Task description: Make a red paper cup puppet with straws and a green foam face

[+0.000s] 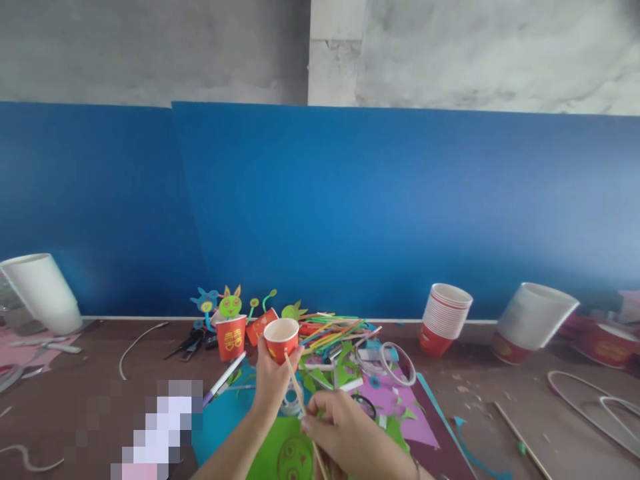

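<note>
1. Far left of the grip: a decorated red cup stands upright, a green cat-like paper face above its rim. A white marker lies aslant between that cup and the left wrist.
2. Left hand: forearm slants up and rightward from the lower edge; fingers wrapped round a red paper cup, pressed to both its sides. Cup mouth upward, long axis near upright, raised in front of the body.
3. Wooden stick: between the two hands. Long axis oblique, upper end pointing up-left at the cup's front wall, lower end down-right past the right fingers. Contact with the wall: cannot tell.
4. Right hand: below and right of the cup, forearm entering from lower right, fingers curled, thumb and fingers pinching the stick. Green sheet lies beneath.
5. Beyond the right hand: coloured strips heaped; farther right, stacked cups, leaning.
</note>
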Motion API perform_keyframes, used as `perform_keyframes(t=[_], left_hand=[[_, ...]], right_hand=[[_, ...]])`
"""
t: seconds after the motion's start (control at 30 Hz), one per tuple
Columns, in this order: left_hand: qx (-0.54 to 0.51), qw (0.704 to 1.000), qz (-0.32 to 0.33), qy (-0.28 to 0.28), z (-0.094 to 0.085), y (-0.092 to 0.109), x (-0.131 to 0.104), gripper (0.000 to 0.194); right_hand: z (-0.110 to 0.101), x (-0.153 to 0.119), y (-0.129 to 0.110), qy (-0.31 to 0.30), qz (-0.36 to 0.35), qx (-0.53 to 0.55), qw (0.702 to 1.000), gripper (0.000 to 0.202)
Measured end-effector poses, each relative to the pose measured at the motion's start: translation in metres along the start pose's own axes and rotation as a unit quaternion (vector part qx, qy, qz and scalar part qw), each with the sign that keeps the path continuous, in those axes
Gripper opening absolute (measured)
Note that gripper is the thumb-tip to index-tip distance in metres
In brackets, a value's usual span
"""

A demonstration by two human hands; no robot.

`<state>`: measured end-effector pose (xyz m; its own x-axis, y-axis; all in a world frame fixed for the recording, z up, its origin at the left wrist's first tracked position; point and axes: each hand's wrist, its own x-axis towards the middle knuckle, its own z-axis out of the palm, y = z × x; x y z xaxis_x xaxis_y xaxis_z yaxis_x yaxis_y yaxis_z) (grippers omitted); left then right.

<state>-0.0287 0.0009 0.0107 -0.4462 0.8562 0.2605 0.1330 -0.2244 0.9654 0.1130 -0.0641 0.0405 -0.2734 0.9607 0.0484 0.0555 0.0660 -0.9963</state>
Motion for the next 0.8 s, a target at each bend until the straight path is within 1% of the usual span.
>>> perform_keyframes(t=[0.1,0.13,0.27,0.33,0.5,0.63,0.7,0.8], left_hand=[[0.005,1.000,0.009,-0.004,0.001,-0.003,0.000,0.055],[0.009,1.000,0.012,-0.005,0.001,-0.003,-0.001,0.054],[0.009,1.000,0.019,-0.019,0.001,-0.005,-0.001,0.052],[0.009,0.999,0.028,-0.017,0.001,-0.006,-0.001,0.051],[0.009,0.997,0.079,-0.015,0.000,-0.008,-0.004,0.054],[0.004,0.996,0.094,-0.002,0.003,-0.013,-0.006,0.054],[0.002,0.994,0.108,-0.006,0.003,-0.016,-0.007,0.056],[-0.025,0.992,0.118,-0.033,0.002,-0.016,-0.006,0.056]], right_hand=[[0.000,0.000,-0.004,-0.089,0.069,-0.046,0.993,0.015],[0.000,-0.001,-0.007,-0.103,0.089,-0.051,0.989,0.014],[0.000,-0.002,-0.020,-0.122,0.137,-0.033,0.983,0.012],[0.001,-0.003,-0.025,-0.135,0.157,-0.018,0.978,0.011],[-0.001,0.000,-0.030,-0.139,0.171,0.044,0.974,0.016],[-0.003,0.007,-0.022,-0.160,0.177,0.064,0.969,0.025],[-0.003,0.010,-0.017,-0.148,0.171,0.075,0.971,0.029],[-0.004,0.013,-0.014,-0.114,0.155,0.102,0.976,0.031]])
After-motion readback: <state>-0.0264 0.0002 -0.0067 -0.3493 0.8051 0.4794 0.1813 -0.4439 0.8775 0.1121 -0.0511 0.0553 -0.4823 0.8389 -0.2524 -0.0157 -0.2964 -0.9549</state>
